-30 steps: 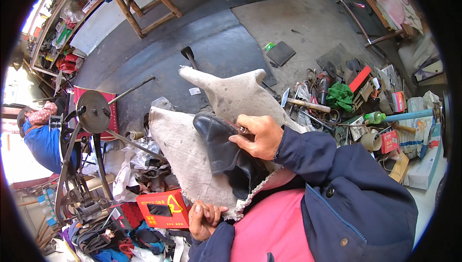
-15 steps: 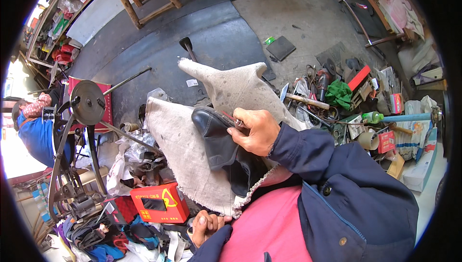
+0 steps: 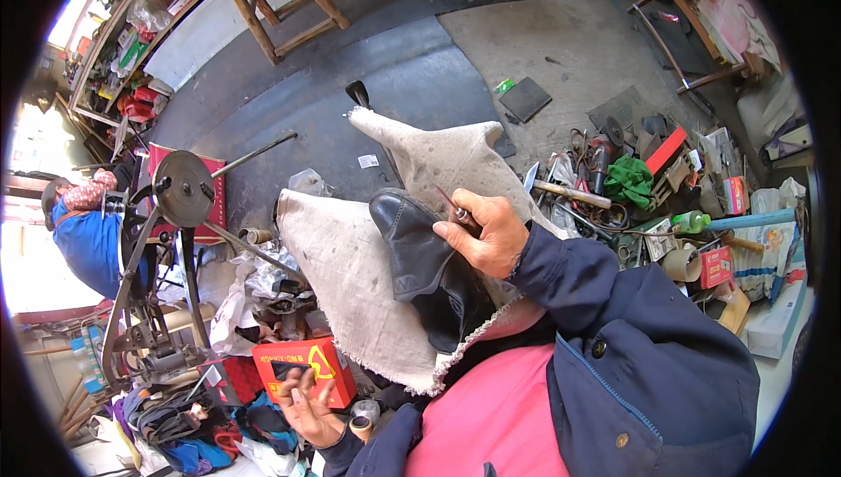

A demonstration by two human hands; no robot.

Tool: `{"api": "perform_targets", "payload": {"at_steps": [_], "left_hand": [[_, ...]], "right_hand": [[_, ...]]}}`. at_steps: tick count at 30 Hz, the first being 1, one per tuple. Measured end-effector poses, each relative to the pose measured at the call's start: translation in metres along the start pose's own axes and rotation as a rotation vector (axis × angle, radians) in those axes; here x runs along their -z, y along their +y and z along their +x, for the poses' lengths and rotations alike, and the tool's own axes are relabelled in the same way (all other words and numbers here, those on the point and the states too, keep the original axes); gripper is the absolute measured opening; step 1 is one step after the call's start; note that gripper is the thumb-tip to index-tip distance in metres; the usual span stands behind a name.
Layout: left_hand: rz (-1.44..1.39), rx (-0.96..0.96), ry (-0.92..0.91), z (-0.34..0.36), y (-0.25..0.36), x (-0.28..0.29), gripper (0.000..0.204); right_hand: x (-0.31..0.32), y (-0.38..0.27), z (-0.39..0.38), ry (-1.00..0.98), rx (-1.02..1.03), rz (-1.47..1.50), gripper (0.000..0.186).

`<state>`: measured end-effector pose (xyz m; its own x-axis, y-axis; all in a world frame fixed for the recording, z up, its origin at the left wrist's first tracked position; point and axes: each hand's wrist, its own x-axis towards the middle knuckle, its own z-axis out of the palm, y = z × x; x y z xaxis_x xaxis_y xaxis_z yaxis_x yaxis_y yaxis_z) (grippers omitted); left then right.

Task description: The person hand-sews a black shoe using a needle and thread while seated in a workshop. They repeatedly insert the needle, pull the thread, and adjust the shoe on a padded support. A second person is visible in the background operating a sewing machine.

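A black leather shoe [image 3: 410, 245] lies across the stained off-white cloth [image 3: 328, 240] over my lap, its toe pointing away. My right hand [image 3: 489, 233] is closed around an awl [image 3: 467, 218] beside the shoe; the thin reddish tip sticks up past my thumb and its dark handle is mostly inside my fingers. Low on the left, my left hand [image 3: 311, 411] has its fingers spread and half curled, in front of a red box [image 3: 337, 363]. I make out nothing in it.
A hand-cranked sewing machine [image 3: 184, 192] stands at left, beside a person in blue [image 3: 88, 240]. Several tools and a green cloth [image 3: 628, 181] pile up at right. A wooden-legged stool [image 3: 285, 4] is at the back. Fabric scraps [image 3: 188, 424] lie lower left.
My left hand has moved left from the cloth's lower edge towards the red box, and its curled fingers have opened. My right hand keeps the awl, its tip now clear of the shoe.
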<state>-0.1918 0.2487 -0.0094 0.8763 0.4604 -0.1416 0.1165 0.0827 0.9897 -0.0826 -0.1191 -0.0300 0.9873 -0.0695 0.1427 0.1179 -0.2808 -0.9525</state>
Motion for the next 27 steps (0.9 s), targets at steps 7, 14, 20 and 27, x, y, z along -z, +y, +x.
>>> {"api": "perform_targets", "payload": {"at_steps": [7,14,20,27], "left_hand": [[0.108,-0.269,-0.561,-0.022,0.002,-0.086,0.033],[0.593,-0.272,-1.097,-0.022,0.002,-0.162,0.065],[0.392,-0.034,-1.054,-0.007,-0.022,-0.205,0.062],[-0.205,0.532,-0.722,0.019,-0.038,-0.206,0.035]], "right_hand": [[0.007,0.010,0.004,0.003,-0.118,0.148,0.024],[0.021,0.013,0.004,-0.007,-0.223,0.346,0.020],[0.023,0.012,0.004,-0.003,-0.230,0.381,0.020],[0.022,0.014,0.009,0.019,-0.238,0.345,0.019]]}}
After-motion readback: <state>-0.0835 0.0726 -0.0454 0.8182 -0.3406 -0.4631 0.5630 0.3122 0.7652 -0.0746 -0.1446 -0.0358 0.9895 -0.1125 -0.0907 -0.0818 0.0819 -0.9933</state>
